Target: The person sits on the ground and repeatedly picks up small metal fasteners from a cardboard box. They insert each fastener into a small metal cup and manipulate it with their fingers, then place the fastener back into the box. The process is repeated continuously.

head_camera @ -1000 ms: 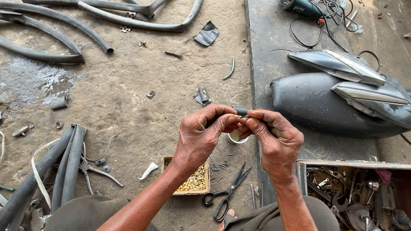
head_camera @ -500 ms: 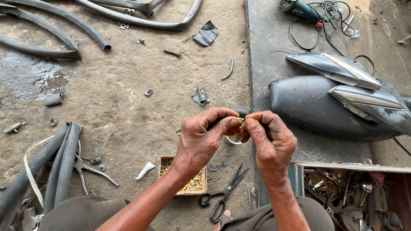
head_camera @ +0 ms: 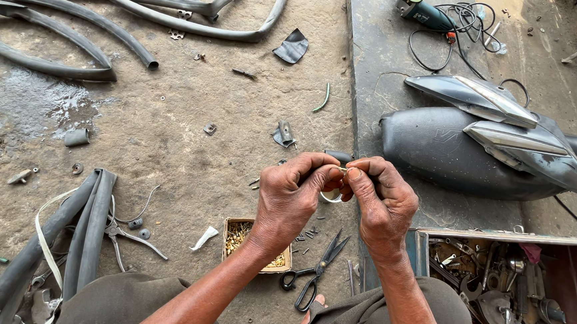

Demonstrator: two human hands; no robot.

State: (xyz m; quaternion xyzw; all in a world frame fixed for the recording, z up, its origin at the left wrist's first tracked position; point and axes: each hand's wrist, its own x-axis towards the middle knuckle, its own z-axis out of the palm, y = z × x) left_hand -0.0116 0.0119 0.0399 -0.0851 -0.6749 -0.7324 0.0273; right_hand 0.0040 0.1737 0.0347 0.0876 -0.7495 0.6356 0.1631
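Head view, looking down at dirt floor [head_camera: 189,142] and both hands at centre frame.

Left hand [head_camera: 291,197]: grip closed tight, thumb and forefinger pinched together on a tiny brass-coloured metal piece [head_camera: 343,169]. Right hand [head_camera: 385,202]: grip likewise closed, fingertips pinching the same piece from the other side. The fingertips of the two hands touch. The piece is mostly hidden between the fingers; its shape cannot be made out, possibly a small pin or valve part.

Just below the fingertips, a small pale ring-shaped object [head_camera: 331,196] shows, partly covered by the left hand; cannot tell whether it is held or lies on the floor.

Under the left wrist: small open cardboard box of brass-coloured small parts [head_camera: 238,235]. Beside it, black-handled scissors [head_camera: 313,270], lying between the forearms. Left of the box: bare metal pliers [head_camera: 127,237], open, next to folded dark rubber inner tubes [head_camera: 88,223].

Far side of floor: long black rubber tubes [head_camera: 77,19] in curves. On the concrete slab [head_camera: 375,47]: dark grey scooter body panels [head_camera: 483,144]; beyond them a green power tool with black cable [head_camera: 421,10]. Lower right: open metal toolbox of mixed tools [head_camera: 501,288], near the right forearm.
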